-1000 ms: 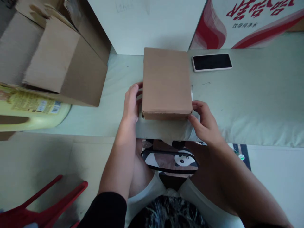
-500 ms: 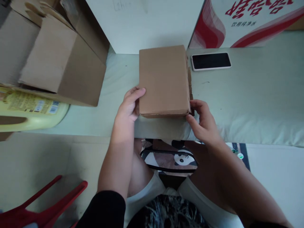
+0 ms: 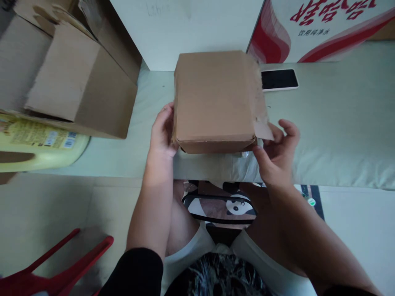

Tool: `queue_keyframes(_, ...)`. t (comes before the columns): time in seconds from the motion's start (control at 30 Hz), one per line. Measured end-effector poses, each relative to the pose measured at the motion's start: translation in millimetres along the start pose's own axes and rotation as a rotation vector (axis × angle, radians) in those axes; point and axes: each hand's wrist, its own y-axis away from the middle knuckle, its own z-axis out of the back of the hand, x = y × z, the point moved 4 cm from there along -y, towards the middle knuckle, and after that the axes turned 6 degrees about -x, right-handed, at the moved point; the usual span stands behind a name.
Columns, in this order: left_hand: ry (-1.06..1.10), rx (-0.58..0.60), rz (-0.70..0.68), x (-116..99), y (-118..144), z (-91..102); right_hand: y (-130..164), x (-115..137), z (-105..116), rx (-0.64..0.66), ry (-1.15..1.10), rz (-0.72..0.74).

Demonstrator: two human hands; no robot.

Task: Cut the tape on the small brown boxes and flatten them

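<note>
A small brown cardboard box (image 3: 212, 98) is raised and tilted over the pale green padded surface (image 3: 333, 135). My left hand (image 3: 162, 131) grips its left side. My right hand (image 3: 277, 154) holds its lower right corner, fingers spread under a loose side flap (image 3: 261, 111) that hangs open. Some clear plastic shows beneath the box near my right hand.
A black phone (image 3: 279, 79) lies behind the box on the right. A large open carton (image 3: 77, 82) stands at the left over a yellow jug (image 3: 37, 142). A red-and-white printed carton (image 3: 324, 28) is at the back right, a red stool (image 3: 55, 267) at the lower left.
The box has been lifted off the surface and tilted toward me. Its right side flap has swung open. My right fingers have spread under that flap, and the box now hides part of the phone.
</note>
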Motion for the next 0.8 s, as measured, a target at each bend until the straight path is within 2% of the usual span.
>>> queue_keyframes(0.1, -0.018, -0.082, -0.074, -4, 1, 0.2, -4, 0, 3, -0.119, -0.182, -0.056)
queue_keyframes(0.23, -0.052, -0.113, -0.125, -2, 2, 0.4, -7, -4, 3, -0.149, -0.281, -0.108)
queue_keyframes(0.4, -0.166, -0.098, -0.082, 7, 3, -1.1, -5, -15, -1, -0.059, -0.112, -0.117)
queue_keyframes(0.5, -0.117, -0.055, -0.045, 8, 7, -6.6, -4, -19, -3, 0.021, -0.017, -0.09)
queue_keyframes(0.67, -0.034, 0.018, -0.25, -6, 14, -17.5, -5, -19, -1, 0.076, 0.085, -0.097)
queue_keyframes(0.8, -0.026, 0.069, -0.251, -5, 13, -17.8, -7, -17, -1, 0.043, 0.201, -0.123)
